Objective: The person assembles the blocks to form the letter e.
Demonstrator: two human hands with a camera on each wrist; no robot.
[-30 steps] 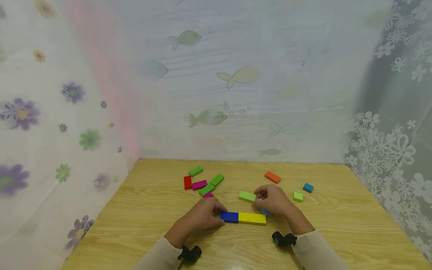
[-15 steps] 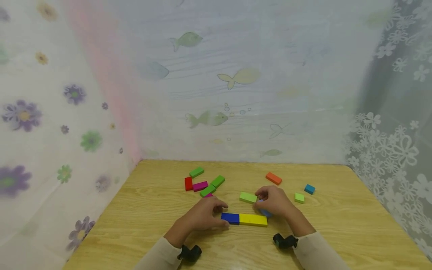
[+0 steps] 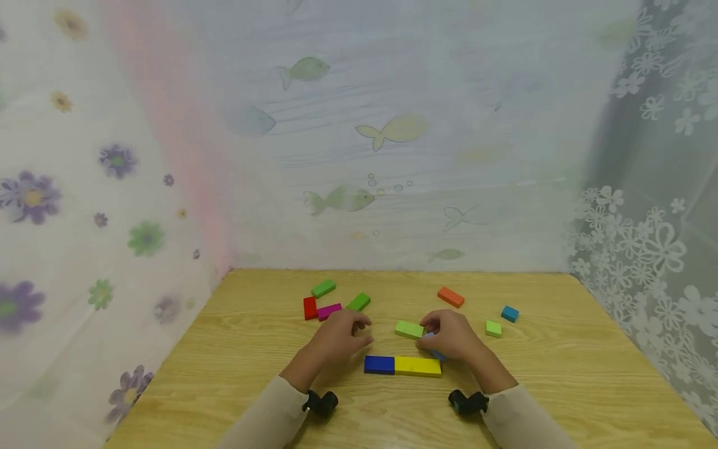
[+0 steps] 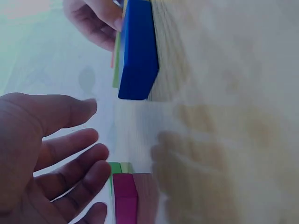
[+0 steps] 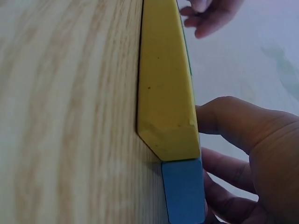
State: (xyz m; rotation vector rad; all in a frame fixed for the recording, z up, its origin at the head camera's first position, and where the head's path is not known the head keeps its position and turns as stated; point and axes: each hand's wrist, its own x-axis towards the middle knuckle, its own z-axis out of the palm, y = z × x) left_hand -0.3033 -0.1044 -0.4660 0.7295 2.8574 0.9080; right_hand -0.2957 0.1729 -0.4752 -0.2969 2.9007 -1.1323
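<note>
Where the left hand (image 3: 339, 333) hovers over the worktop (image 3: 235, 349), it covers part of the far cluster — only a red block (image 3: 310, 307), the end of a magenta block (image 3: 328, 310) and two green blocks (image 3: 323, 288) show past it. Its grip is loose, fingers relaxed and holding nothing. Just in front of it and apart lies the dark blue block (image 3: 379, 365), end to end with the yellow block (image 3: 417, 366). Behind the yellow one, the right hand (image 3: 451, 337) curls its grip round a light blue block (image 3: 436, 354), mostly hidden under the fingers. A light green block (image 3: 409, 329) lies at its fingertips — contact unclear.
</note>
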